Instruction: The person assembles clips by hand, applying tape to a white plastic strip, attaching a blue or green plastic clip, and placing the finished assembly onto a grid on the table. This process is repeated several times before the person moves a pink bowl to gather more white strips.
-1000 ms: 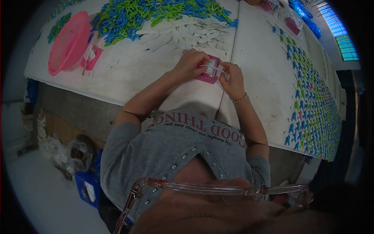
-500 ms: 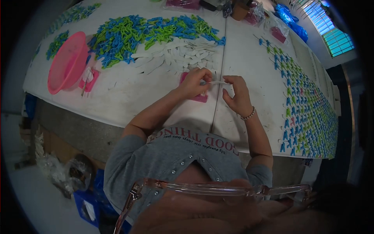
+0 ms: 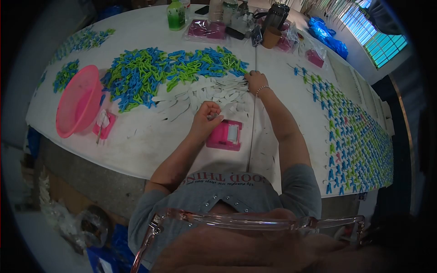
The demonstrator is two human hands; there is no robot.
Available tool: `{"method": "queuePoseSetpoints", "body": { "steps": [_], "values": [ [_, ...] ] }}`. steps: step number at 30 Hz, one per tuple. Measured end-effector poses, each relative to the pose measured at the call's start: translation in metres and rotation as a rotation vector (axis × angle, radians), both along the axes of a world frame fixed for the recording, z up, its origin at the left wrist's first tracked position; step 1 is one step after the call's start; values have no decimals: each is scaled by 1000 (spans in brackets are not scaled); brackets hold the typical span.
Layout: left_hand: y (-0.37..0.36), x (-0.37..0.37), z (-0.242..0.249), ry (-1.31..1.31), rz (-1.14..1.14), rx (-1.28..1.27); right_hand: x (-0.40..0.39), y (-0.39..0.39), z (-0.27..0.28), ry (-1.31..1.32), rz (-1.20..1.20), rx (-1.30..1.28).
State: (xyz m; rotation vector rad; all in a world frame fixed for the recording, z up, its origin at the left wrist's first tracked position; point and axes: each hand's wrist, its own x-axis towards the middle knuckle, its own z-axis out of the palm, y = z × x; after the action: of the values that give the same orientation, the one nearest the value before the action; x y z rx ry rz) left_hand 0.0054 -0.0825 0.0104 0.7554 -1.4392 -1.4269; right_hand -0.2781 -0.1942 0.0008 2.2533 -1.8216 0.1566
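Observation:
My left hand (image 3: 207,119) is closed, fingers curled toward the thumb, above and just left of a pink block (image 3: 217,140). A small pale bit shows between its fingers, too little to name. The block has a whitish rectangular piece set in its right part. Further out, my right hand (image 3: 257,83), with a beaded bracelet at the wrist, bends its fingers down at the right end of a spread pile of flat white strips (image 3: 200,96). What lies under those fingertips is hidden. Right behind the strips is a heap of blue and green clips (image 3: 136,75).
A pink basin (image 3: 79,102) leans at the left, beside a small pink pad (image 3: 105,125) with a white lump and a stick. Rows of blue and green clips (image 3: 350,136) cover the right side. A green bottle (image 3: 175,16), dark flask (image 3: 276,17) and brown cup (image 3: 271,37) stand at the back.
Both hands held a thin white strip between them over the table. My right hand has moved away to the strip pile; my left hand has drawn back leftward, uncovering the pink block. The view has tilted up.

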Motion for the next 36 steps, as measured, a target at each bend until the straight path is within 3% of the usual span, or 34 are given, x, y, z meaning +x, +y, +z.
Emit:
{"method": "queuePoseSetpoints", "body": {
  "steps": [5, 9, 11, 18, 20, 24, 26, 27, 29, 30, 32, 36],
  "values": [
    [-8, 6, -4, -7, 4, -9, -8, -17, -1, 85, -10, 69],
    [-8, 7, 4, 133, -40, 158, -6, 3, 10, -10, -23, 73],
    [-8, 8, 5, 180, -65, 222, -4, 17, 13, -253, -16, -39],
    [-14, 9, -5, 275, -111, 283, 3, 55, 39, -511, -176, 135],
    [-14, 9, -5, 293, -108, 273, -4, 57, 37, -583, -48, 37],
    [-12, 10, 1, 283, -105, 274, 6, 82, 63, -713, -63, 48],
    [-11, 11, 1, 292, -98, 273, 17, 101, 70, -1053, -138, 187],
    [-12, 11, 0, 303, -104, 264, 20, 109, 66, -1052, -138, 190],
    [-13, 11, -1, 311, -107, 264, 26, 125, 53, -1335, -44, 150],
    [-12, 11, 0, 311, -128, 263, 32, 136, 51, -1341, -49, 159],
    [-13, 11, 0, 302, -136, 283, 46, 156, 54, -1675, 115, 103],
    [-13, 9, -7, 288, -151, 246, 66, 187, 67, -1524, 94, 95]
  ]
}}
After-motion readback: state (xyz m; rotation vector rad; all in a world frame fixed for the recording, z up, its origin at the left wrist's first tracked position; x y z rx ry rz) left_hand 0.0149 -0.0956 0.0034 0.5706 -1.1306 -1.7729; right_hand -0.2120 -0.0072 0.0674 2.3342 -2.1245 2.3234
